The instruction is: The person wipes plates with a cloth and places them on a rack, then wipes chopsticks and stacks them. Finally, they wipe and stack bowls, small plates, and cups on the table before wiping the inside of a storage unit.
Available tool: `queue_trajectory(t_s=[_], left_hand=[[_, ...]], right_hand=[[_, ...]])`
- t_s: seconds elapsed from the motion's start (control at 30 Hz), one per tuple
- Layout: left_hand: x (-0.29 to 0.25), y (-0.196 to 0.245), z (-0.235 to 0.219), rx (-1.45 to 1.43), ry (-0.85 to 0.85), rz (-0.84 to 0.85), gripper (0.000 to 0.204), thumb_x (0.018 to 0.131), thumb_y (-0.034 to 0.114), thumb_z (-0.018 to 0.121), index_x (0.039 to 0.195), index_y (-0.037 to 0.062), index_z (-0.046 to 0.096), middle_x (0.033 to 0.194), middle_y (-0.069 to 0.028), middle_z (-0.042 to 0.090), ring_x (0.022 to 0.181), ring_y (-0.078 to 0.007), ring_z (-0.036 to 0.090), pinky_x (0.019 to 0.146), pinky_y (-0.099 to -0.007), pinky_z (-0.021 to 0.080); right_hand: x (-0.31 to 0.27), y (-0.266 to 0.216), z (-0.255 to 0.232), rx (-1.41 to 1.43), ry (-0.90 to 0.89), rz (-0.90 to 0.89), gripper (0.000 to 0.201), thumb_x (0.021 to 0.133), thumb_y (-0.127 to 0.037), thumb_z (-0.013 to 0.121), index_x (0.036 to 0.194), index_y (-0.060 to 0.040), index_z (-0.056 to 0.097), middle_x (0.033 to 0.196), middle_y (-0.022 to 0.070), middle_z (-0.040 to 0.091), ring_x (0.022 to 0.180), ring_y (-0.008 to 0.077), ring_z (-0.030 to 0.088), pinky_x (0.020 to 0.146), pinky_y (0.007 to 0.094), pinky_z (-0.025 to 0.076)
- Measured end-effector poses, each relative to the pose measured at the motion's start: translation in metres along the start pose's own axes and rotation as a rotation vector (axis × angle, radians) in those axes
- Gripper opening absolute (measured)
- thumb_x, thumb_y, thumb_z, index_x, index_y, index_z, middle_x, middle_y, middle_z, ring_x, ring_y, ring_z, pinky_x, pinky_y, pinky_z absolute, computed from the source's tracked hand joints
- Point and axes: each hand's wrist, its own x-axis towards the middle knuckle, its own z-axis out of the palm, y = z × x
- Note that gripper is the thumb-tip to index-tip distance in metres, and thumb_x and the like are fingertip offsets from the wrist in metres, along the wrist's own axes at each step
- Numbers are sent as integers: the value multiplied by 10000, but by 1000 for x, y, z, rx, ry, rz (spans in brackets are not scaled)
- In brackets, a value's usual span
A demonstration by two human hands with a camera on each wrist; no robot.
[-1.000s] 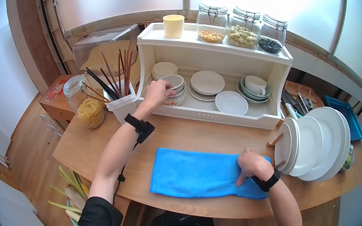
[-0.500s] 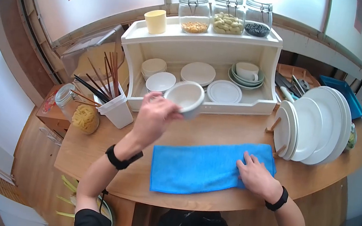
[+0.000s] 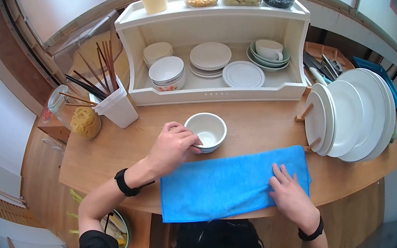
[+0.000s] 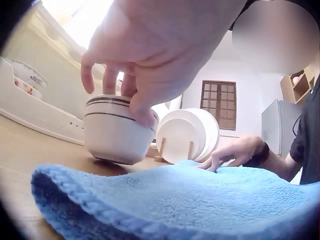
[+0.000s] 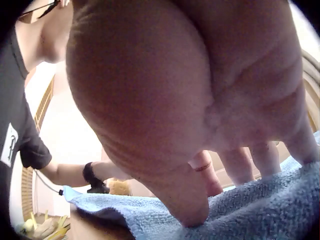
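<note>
My left hand (image 3: 171,146) pinches the near-left rim of a small white bowl (image 3: 207,129), thumb outside and fingers over the edge. In the left wrist view the bowl (image 4: 117,131) shows dark stripes below its rim and tilts slightly, its base close over the table. Just in front of it a folded blue towel (image 3: 222,191) lies along the table's front edge. My right hand (image 3: 293,197) rests on the towel's right part with its fingers spread and relaxed. In the right wrist view the thumb and fingertips touch the cloth.
Behind stands a white shelf (image 3: 212,95) with stacked bowls (image 3: 167,70), small plates (image 3: 210,56) and green dishes with a cup (image 3: 269,50). Large plates (image 3: 344,119) stand in a rack at the right. A chopstick holder (image 3: 118,107) and a pasta jar (image 3: 84,120) stand left.
My left hand has lifted the bowl off the shelf's left stack and brought it down toward the table behind the towel. My right hand has stayed on the towel, its fingers now straighter.
</note>
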Motion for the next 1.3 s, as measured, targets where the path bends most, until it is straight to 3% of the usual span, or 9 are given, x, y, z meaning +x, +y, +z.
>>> queue_trajectory(t_s=[0.27,0.37,0.47,0.57,0.7,0.9,1.0,1.1,1.3], left_hand=[[-11,-1,0,-70,-36,-9,175,771,125,795,925,97,717,910,-43,707,978,-240,649,985,-410,431],[-13,9,-3,-55,-4,6,282,785,119,792,1049,92,695,1034,-84,684,1038,-286,626,992,-442,438],[-22,47,-18,91,109,-88,433,792,128,793,1194,76,642,1167,-127,629,1095,-337,591,1003,-475,439],[-39,81,-48,7,-205,-150,580,788,223,813,1296,57,586,1305,-147,575,1180,-399,551,1052,-506,421],[-70,106,-41,-38,-592,-277,723,779,349,809,1387,78,529,1432,-176,527,1309,-484,473,1109,-563,378],[-88,92,-29,-242,-595,-417,862,717,450,822,1447,132,490,1491,-223,486,1329,-581,414,1093,-615,372],[-82,97,-29,-186,-600,-352,936,648,432,866,1451,136,486,1481,-213,502,1310,-580,436,1072,-622,390],[-80,102,-25,-203,-581,-422,934,630,391,888,1440,138,497,1473,-197,516,1311,-559,452,1059,-611,412],[-76,87,-30,-240,-576,-436,733,760,161,801,1427,109,503,1413,-197,568,1258,-499,532,1047,-555,452]], right_hand=[[-4,-7,13,287,179,169,196,894,-28,660,1054,-16,548,1519,233,432,1440,470,328,1157,666,249],[-4,-5,12,302,197,170,194,885,-22,671,1045,-16,562,1520,213,443,1440,453,338,1169,644,251],[-6,-1,12,310,194,156,205,882,-15,674,1058,-21,570,1523,201,446,1436,448,349,1175,631,252],[-2,-5,10,284,191,185,194,883,-4,669,1048,-23,570,1523,196,449,1430,449,359,1177,624,258],[2,-8,10,273,174,214,195,873,7,667,1035,-22,561,1522,192,453,1424,456,368,1177,623,256],[4,-7,10,243,157,220,194,867,6,670,1021,-17,554,1518,190,461,1417,460,381,1175,620,260],[5,-8,10,237,159,238,200,863,4,674,1021,-16,553,1514,193,466,1415,460,385,1173,616,267],[7,-9,8,234,149,258,203,859,3,678,1023,-17,560,1511,188,472,1418,454,384,1174,608,274],[11,-11,2,207,105,279,192,856,-1,681,1017,-21,578,1513,172,474,1425,442,379,1176,596,280]])
